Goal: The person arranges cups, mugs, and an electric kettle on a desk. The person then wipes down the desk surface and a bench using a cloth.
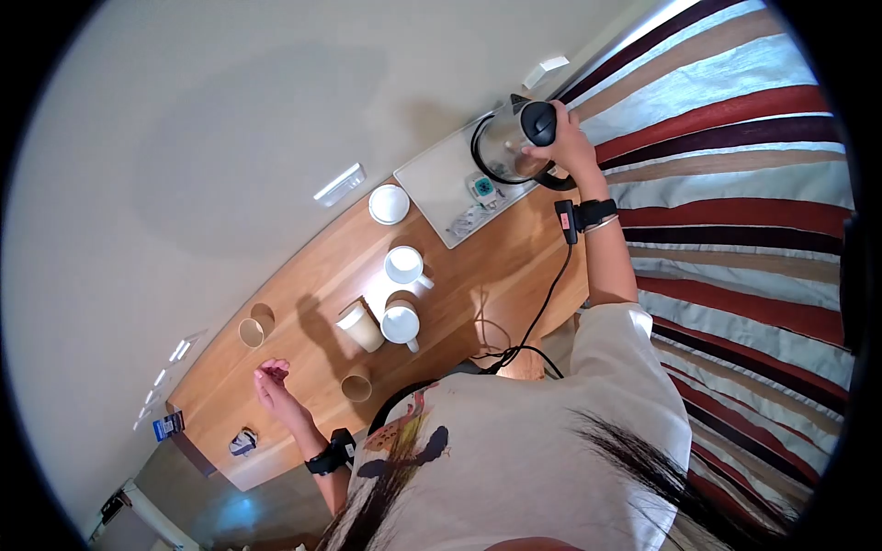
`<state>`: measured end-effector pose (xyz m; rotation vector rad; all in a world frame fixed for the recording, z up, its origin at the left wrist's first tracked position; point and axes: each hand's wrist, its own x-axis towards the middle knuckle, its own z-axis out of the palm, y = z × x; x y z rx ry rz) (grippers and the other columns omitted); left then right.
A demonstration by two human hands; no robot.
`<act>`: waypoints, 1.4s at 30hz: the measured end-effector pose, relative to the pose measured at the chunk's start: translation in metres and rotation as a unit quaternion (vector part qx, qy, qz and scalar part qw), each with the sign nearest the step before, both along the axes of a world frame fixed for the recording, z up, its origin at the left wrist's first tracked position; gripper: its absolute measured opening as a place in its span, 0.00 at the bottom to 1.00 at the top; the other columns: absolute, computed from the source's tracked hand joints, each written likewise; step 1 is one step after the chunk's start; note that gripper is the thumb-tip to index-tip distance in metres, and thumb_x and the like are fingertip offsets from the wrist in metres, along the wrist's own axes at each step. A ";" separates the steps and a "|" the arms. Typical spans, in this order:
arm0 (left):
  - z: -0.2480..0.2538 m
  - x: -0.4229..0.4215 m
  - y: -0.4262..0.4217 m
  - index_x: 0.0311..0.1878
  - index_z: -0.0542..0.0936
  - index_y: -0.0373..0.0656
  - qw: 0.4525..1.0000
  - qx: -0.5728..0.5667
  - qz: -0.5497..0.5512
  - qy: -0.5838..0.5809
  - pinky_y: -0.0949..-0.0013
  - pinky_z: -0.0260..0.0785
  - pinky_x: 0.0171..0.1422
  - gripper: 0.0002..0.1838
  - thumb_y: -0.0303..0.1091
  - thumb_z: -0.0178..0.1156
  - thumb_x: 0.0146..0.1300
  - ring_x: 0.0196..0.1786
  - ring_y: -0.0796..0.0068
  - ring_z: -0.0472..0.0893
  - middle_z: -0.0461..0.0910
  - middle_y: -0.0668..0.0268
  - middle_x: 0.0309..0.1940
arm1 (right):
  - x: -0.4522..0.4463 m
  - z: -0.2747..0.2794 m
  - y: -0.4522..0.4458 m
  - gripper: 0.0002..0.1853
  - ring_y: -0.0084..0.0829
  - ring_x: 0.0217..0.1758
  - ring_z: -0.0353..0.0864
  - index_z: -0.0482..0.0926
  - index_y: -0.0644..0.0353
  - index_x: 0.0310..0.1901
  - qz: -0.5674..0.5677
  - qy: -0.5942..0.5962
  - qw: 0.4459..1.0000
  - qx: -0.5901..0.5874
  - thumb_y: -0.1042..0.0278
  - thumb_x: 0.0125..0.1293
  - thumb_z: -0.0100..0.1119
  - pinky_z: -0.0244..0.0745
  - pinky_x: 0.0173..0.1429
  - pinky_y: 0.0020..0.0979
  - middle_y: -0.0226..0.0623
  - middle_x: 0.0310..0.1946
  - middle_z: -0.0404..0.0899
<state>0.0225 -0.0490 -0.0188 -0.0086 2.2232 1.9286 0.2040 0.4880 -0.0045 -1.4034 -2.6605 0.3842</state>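
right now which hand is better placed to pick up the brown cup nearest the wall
Probably the left hand: it appears to hold nothing and is close to that brown cup. The right hand is gripping the kettle by the tray, well away.

Before me runs a light-brown wooden table [525,266]. On my right it bears a flat white rectangular tray [424,184], a round white lidlike piece [389,204] near it. Around the middle I see two white handled mugs [400,325] near each other and a cream cylindrical cup with a white top [362,330]. Two open tan cups [356,385] stand apart, and a small blue-and-white packet [243,443] lies on my left.
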 end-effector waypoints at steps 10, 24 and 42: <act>-0.013 0.004 0.011 0.35 0.72 0.39 0.999 0.015 0.012 -0.034 0.74 0.63 0.41 0.19 0.45 0.40 0.67 0.33 0.77 0.73 0.75 0.64 0.27 | -0.012 -0.001 0.005 0.57 0.50 0.51 0.71 0.52 0.56 0.61 -0.080 -0.020 0.997 -0.001 0.35 0.30 0.68 0.70 0.49 0.42 0.52 0.54 0.63; -0.017 -0.007 -0.061 0.37 0.75 0.38 0.999 0.012 -0.029 -0.022 0.74 0.65 0.42 0.17 0.42 0.42 0.67 0.35 0.78 0.75 0.77 0.64 0.30 | 0.060 -0.026 -0.136 0.44 0.52 0.57 0.60 0.57 0.70 0.57 -0.030 0.165 0.960 0.226 0.57 0.42 0.70 0.58 0.58 0.43 0.56 0.55 0.60; -0.042 0.053 -0.113 0.49 0.72 0.38 0.907 -0.107 -0.408 0.013 0.67 0.69 0.49 0.16 0.32 0.55 0.58 0.45 0.63 0.76 0.76 0.56 0.41 | -0.006 -0.177 -0.354 0.15 0.28 0.33 0.77 0.74 0.61 0.41 0.007 0.200 0.808 -0.555 0.70 0.50 0.60 0.73 0.35 0.32 0.34 0.32 0.77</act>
